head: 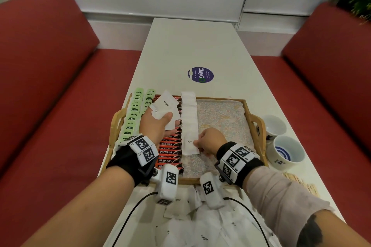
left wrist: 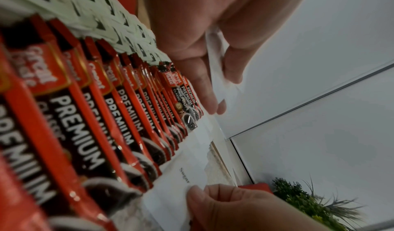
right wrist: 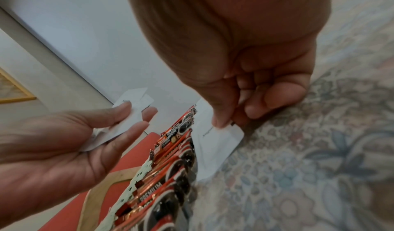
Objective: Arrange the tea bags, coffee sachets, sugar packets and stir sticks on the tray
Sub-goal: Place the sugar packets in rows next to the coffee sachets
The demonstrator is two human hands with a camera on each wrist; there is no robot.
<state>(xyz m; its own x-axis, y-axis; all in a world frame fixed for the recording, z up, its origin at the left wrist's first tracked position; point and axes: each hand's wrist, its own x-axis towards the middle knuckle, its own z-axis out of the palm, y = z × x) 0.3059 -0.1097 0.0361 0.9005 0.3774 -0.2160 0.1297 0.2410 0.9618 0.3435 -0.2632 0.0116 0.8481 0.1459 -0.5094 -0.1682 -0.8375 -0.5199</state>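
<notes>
A wooden tray (head: 253, 118) with a floral liner holds two columns of green tea bags (head: 134, 114), a row of red coffee sachets (head: 169, 147) and a column of white sugar packets (head: 189, 118). My left hand (head: 158, 124) hovers over the coffee sachets and holds a fan of several sugar packets (head: 166, 106) under its thumb. My right hand (head: 208, 140) pinches the right edge of the nearest sugar packet (head: 189, 144), which lies flat at the column's near end. In the right wrist view thumb and forefinger (right wrist: 221, 121) press that sugar packet (right wrist: 215, 143).
Loose sugar packets (head: 202, 226) are heaped on the white table in front of the tray. Wooden stir sticks (head: 301, 182) lie at the near right. Two white cups (head: 281, 142) stand right of the tray. Red benches flank the table.
</notes>
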